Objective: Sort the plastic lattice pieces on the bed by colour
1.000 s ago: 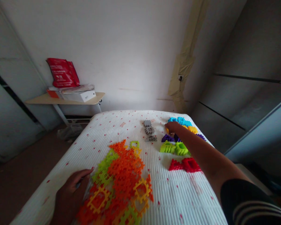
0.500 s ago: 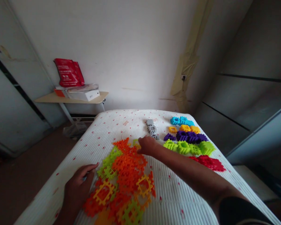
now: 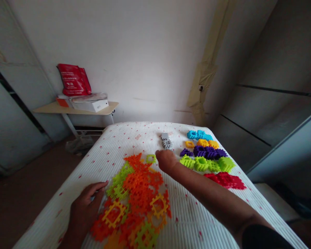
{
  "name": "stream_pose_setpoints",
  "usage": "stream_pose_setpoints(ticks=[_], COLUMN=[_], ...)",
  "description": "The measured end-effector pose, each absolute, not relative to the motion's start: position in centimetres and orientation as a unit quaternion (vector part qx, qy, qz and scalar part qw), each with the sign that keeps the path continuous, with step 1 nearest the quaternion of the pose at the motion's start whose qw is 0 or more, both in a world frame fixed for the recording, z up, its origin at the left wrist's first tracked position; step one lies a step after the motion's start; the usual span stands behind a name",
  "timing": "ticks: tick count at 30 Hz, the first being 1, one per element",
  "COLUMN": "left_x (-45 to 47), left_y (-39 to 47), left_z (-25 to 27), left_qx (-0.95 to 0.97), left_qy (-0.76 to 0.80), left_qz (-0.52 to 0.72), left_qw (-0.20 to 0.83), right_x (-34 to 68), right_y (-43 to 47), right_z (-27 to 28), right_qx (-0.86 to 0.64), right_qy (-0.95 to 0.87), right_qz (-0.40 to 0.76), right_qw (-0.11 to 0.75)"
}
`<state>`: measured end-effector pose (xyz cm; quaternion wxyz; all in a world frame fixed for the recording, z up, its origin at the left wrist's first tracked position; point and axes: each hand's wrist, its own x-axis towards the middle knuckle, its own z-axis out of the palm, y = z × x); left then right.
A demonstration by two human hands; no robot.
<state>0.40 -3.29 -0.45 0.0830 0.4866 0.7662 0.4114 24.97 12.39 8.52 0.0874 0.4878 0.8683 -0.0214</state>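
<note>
My right hand [image 3: 166, 161], its fingers curled closed, hovers by the far right edge of a heap of orange interlocking plastic pieces [image 3: 140, 188]. Whatever its fingers hold is hidden. A lime square frame piece [image 3: 150, 158] lies just left of it, and grey stacked pieces [image 3: 166, 142] are beyond it. My left hand [image 3: 86, 202] rests on the bed left of the heap, near lime pieces [image 3: 119, 181], with thumb and forefinger slightly apart. Yellow frame pieces [image 3: 114, 213] lie on the near part of the heap.
Rows of sorted pieces line the bed's right side: blue [image 3: 199, 135], yellow [image 3: 203, 142], purple [image 3: 209, 152], lime [image 3: 201, 163] and red [image 3: 226, 180]. They sit on a white ribbed bed cover [image 3: 191, 221]. A small table [image 3: 52, 108] with a red bag [image 3: 74, 80] stands back left.
My right hand has shifted slightly right, away from the heap's far end, uncovering more of the lime square piece. My left hand stays by the heap. The view has shifted slightly.
</note>
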Motion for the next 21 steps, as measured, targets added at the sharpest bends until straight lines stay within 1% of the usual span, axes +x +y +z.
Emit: stream_pose_setpoints(ticks=[4, 9, 12, 18, 21], left_x=[0.6, 0.7, 0.7, 0.6, 0.6], left_y=[-3.3, -3.4, -3.4, -3.3, -3.3], left_z=[-0.2, -0.2, -0.2, -0.4, -0.5], left_qx=[0.487, 0.489, 0.484, 0.485, 0.484], left_qy=[0.765, 0.76, 0.763, 0.762, 0.764], left_qz=[0.416, 0.423, 0.422, 0.422, 0.419], left_qw=[0.073, 0.071, 0.071, 0.08, 0.085], right_x=[25.6, 27.3, 28.5, 29.3, 29.0], right_y=[12.4, 14.1, 14.9, 15.4, 15.8], right_z=[8.3, 9.6, 9.9, 7.0, 5.6], right_qx=[0.467, 0.412, 0.381, 0.214, 0.187], right_qy=[0.88, 0.908, 0.923, 0.974, 0.977], right_qz=[-0.035, -0.051, -0.05, -0.018, 0.02], right_qw=[0.083, 0.044, 0.035, 0.078, 0.103])
